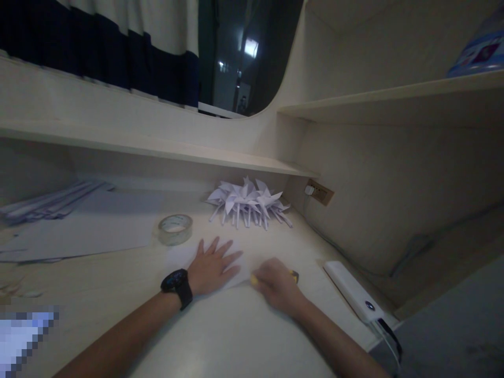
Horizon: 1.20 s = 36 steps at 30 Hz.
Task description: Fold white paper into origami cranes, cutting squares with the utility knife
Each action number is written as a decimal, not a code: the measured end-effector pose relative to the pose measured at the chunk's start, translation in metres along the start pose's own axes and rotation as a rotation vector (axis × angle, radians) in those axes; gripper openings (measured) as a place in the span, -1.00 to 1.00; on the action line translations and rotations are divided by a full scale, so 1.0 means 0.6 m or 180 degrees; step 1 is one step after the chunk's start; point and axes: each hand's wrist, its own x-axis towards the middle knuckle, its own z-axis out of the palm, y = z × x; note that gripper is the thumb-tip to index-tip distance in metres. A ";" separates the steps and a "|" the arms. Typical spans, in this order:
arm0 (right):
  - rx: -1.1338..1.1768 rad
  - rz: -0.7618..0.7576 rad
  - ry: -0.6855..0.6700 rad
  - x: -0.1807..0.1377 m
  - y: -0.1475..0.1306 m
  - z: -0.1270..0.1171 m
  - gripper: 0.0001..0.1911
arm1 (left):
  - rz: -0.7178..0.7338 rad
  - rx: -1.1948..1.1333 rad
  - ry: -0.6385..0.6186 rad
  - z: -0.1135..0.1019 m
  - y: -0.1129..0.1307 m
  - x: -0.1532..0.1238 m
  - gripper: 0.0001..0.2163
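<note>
My left hand (212,269), with a black watch (177,286) on its wrist, lies flat with fingers spread on a white sheet of paper (239,278). Just right of the paper, my right hand (277,283) is closed around a yellow-and-black utility knife (294,276). One yellow end shows by the thumb, close to the paper's right edge, and the other sticks out behind the fist. Motion blurs this hand, and the blade cannot be made out.
Paper pinwheels (248,202) stand bunched at the back. A roll of clear tape (175,229) sits beyond my left hand. Paper sheets (98,226) and rolled paper strips (51,202) lie at left. A white power bank (350,291) with cables lies at right, below a wall socket (321,192).
</note>
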 end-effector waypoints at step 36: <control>0.0352 0.0059 -0.0046 0.014 0.023 -0.008 -0.84 | 0.0100 0.0013 -0.0208 -0.036 -0.023 -0.045 -0.44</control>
